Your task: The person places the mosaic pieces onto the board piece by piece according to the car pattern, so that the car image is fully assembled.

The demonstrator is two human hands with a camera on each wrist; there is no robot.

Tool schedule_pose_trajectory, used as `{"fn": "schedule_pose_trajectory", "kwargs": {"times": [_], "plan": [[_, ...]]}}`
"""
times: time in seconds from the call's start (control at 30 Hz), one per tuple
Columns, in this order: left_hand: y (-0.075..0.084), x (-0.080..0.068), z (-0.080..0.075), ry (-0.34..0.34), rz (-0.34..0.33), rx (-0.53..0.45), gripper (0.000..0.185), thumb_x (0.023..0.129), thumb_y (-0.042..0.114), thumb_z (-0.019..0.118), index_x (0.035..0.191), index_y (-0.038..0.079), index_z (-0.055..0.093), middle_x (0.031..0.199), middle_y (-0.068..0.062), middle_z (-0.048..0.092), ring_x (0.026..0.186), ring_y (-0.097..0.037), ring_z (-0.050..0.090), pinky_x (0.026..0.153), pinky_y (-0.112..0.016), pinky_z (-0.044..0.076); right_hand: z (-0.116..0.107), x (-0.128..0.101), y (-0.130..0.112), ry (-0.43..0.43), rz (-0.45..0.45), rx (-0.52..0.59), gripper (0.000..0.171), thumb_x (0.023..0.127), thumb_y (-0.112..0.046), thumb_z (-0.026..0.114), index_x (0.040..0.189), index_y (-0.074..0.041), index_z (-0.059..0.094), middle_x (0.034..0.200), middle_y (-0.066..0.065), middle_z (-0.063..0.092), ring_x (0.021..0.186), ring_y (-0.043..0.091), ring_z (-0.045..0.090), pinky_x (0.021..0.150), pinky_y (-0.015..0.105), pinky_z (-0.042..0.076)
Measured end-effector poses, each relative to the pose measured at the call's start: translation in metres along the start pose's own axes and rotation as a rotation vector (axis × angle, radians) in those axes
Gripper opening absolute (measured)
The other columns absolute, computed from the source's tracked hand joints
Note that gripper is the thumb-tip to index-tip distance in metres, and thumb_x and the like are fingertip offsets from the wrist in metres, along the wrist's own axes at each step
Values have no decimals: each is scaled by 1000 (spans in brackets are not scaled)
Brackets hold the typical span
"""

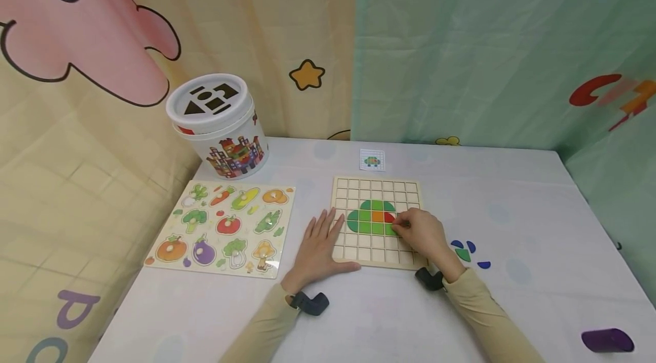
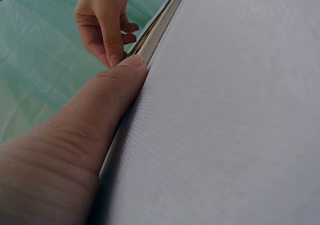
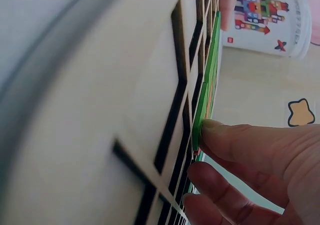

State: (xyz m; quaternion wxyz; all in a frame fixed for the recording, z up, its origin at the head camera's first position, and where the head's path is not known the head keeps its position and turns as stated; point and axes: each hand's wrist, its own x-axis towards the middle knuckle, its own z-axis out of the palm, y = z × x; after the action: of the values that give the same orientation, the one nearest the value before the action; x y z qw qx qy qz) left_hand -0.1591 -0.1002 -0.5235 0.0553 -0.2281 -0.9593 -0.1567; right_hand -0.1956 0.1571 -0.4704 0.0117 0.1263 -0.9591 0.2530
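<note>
A wooden grid board (image 1: 345, 249) lies on the table, with green tiles (image 1: 365, 216), an orange tile (image 1: 377, 216) and a red tile (image 1: 389, 217) set in its squares. My left hand (image 1: 320, 240) rests spread along the board's left edge, its thumb (image 2: 112, 87) lying at the front edge. At the right end of the pattern, my right hand (image 1: 422, 232) pinches a green tile (image 3: 201, 107) between thumb and fingers, right at the grid. The fingertips partly cover that tile in the head view.
Right of the board lie several loose blue pieces (image 1: 484, 265) and a green piece (image 1: 463, 255). A small pattern card (image 1: 372, 160) is behind the board. To the left are a vegetable puzzle (image 1: 217, 240) and a white bucket (image 1: 230, 152). A purple block (image 1: 607, 341) sits front right.
</note>
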Motion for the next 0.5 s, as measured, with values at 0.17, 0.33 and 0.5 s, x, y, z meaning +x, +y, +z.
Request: {"fn": "schedule_pose_trajectory", "kwargs": {"times": [0.17,0.33,0.5], "plan": [[0,0,0,-15,-15,3,111,71,79,56,152,12,20,158,-11,9,143,-28,4,114,-43,2,0,0,0,-8,-5,-2,7,83,-18,75,80,-12,74,76,-2,63,64,13,53,55,31,44],[0,1,0,-24,-18,5,112,71,79,55,153,13,19,158,-10,8,143,-28,3,114,-43,1,-1,-2,3,-20,-8,-3,8,83,-18,74,85,-10,75,78,-1,65,65,13,53,56,32,44],[0,1,0,-24,-17,-2,112,70,79,56,153,13,19,158,-10,8,143,-28,3,114,-43,1,-2,-7,2,-41,4,-5,11,84,-17,72,91,-9,76,69,-3,58,58,13,47,50,29,38]]}}
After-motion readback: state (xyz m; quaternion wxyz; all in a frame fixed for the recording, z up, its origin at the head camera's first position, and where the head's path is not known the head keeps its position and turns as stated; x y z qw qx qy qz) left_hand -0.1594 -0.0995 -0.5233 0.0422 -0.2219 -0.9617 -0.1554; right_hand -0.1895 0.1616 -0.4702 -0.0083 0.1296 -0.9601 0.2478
